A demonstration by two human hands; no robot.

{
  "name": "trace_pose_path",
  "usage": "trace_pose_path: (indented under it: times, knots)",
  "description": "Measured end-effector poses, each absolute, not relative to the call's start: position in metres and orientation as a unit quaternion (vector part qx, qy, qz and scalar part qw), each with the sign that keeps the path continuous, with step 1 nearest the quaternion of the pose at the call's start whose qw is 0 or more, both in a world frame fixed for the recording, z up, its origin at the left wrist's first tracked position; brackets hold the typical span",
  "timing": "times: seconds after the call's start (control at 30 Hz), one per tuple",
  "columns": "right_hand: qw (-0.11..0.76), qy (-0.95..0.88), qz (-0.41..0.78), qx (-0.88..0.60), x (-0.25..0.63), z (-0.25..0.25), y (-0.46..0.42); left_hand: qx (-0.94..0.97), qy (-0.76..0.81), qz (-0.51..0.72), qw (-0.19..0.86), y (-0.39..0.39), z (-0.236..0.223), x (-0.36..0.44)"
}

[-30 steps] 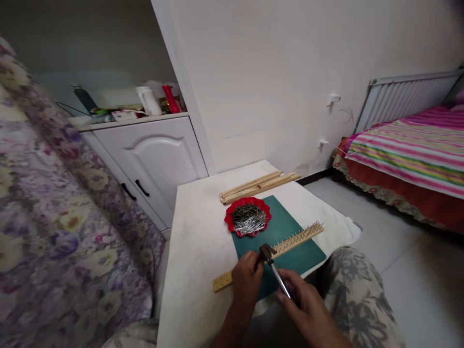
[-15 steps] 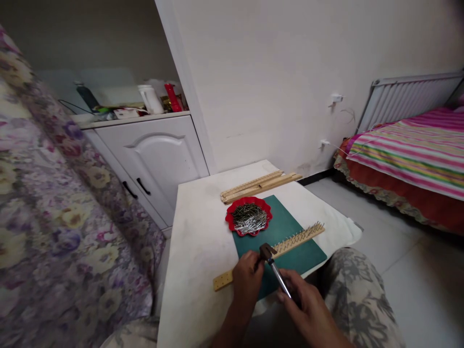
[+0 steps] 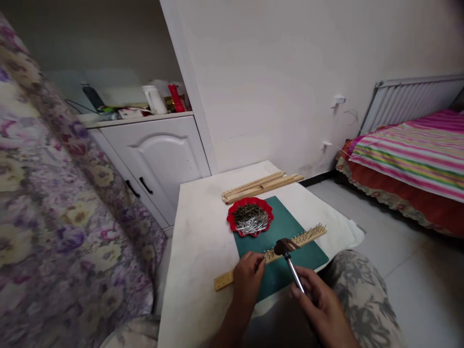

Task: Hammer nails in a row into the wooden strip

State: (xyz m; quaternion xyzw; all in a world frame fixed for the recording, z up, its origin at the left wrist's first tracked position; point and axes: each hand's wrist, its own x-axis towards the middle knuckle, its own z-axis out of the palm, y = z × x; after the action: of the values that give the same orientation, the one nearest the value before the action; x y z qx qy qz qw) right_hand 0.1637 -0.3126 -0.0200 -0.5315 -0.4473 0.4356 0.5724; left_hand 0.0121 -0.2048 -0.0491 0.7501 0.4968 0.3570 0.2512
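My right hand (image 3: 319, 299) grips a hammer (image 3: 295, 273) by its metal handle, the dark head raised just above a wooden strip (image 3: 311, 235). The strip lies slantwise over a green mat (image 3: 281, 280), with rows of nails standing in its right part and small holes at its left end. My left hand (image 3: 248, 275) rests across the strip, thumb and fingertips pinched on a nail at the near end of the row; the nail is mostly hidden. Behind the hands, a red scalloped dish (image 3: 231, 220) holds a heap of loose nails (image 3: 252, 218).
More wooden strips (image 3: 261, 187) lie at the back of the white-covered table (image 3: 195, 232). A white cabinet (image 3: 163, 159) and a floral curtain (image 3: 72, 208) are on the left. A bed (image 3: 416, 150) stands at the right, and my knee (image 3: 362, 290) is beside the table.
The hammer has moved right and up, away from my left fingertips, uncovering nails beside them. My left hand stays in place on the strip. The view has shifted slightly.
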Motion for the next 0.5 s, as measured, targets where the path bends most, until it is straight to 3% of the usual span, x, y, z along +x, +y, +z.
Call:
trace_pose_path:
  times: [0.2, 0.37, 0.5]
  knots:
    - [0.581, -0.395, 0.467, -0.537, 0.166, -0.022, -0.314, 0.754, 0.491, 0.364, 0.243, -0.197, -0.040, 0.001]
    - [0.580, -0.409, 0.469, -0.526, 0.168, -0.025, -0.312, 0.766, 0.505, 0.362, 0.166, -0.165, -0.022, -0.009]
    - [0.584, -0.414, 0.470, -0.516, 0.170, -0.030, -0.312, 0.796, 0.527, 0.282, 0.096, -0.133, -0.007, -0.004]
